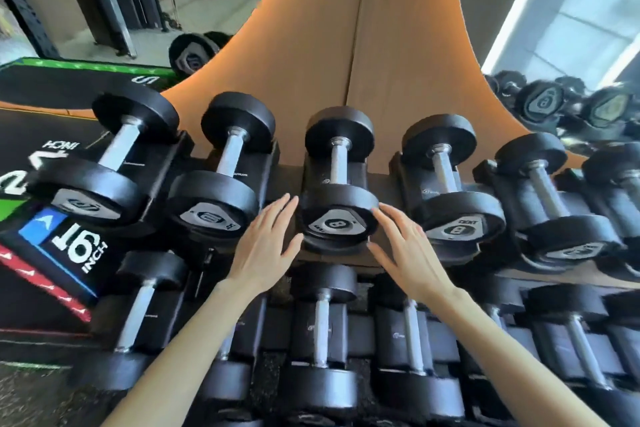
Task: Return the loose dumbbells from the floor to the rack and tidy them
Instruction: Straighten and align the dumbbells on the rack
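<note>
A black dumbbell marked 8 [337,180] lies in its cradle at the middle of the rack's upper row [384,180]. My left hand [266,243] has straight fingers and touches the left side of its near head. My right hand [403,243] is spread the same way against the right side of that head. Neither hand curls round anything. Several more black dumbbells with steel handles fill the upper row, such as the one [221,177] to the left. A lower row [322,333] of dumbbells lies below my forearms.
Stacked plyo boxes [65,243] marked 16 INCH stand at the left of the rack. An orange wooden panel [356,45] rises behind it, with mirrors either side reflecting dumbbells [540,102]. Dark speckled rubber floor [31,399] shows at the lower left.
</note>
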{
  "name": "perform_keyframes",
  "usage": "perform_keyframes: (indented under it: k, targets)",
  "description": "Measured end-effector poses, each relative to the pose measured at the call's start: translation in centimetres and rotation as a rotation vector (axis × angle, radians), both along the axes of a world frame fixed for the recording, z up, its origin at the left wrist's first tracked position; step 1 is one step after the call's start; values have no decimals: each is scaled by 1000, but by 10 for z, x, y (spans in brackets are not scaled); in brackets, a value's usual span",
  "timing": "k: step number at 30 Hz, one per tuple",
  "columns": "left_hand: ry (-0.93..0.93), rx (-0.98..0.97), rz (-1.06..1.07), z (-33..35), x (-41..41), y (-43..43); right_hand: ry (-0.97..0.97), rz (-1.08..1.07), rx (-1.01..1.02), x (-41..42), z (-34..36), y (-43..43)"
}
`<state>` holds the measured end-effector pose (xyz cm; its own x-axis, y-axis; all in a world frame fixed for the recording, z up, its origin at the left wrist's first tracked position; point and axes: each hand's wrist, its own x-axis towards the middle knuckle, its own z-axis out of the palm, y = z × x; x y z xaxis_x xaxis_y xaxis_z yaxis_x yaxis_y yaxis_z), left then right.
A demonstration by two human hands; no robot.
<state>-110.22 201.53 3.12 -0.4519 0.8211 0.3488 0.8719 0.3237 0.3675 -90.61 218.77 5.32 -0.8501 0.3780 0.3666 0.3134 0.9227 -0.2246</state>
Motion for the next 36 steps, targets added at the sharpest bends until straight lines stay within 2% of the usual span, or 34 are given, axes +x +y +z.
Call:
perform_keyframes:
  k: [2, 4, 8, 11, 15, 20, 26, 30, 36]
  targets:
    - [-176, 110, -28, 0, -16, 8, 9, -1, -68, -26, 10, 6]
    - [-327, 157, -64, 0, -26, 18, -21, -7, -223, -48, 25, 11]
    - [-390, 164, -229, -6, -33, 40, -97, 47, -393, -81, 43, 19]
    - [-487, 258, -247, -14, -31, 51, -16, 71, -330, -92, 35, 21]
    - [-452, 385, -295, -32, -33, 63, 232, 74, -144, -96, 8, 25]
    - [-468, 529, -345, -44, -41, 84, 391, 104, -117, -97, -6, 36]
    - [-308, 569, -309, -39, -41, 98, 494, 129, -154, -90, -14, 43]
    - [-134, 464, -308, -28, -44, 98, 551, 140, -244, -90, -22, 51]
    - [196, 268, -348, 4, -47, 101, 751, 42, -430, -94, -44, 52]
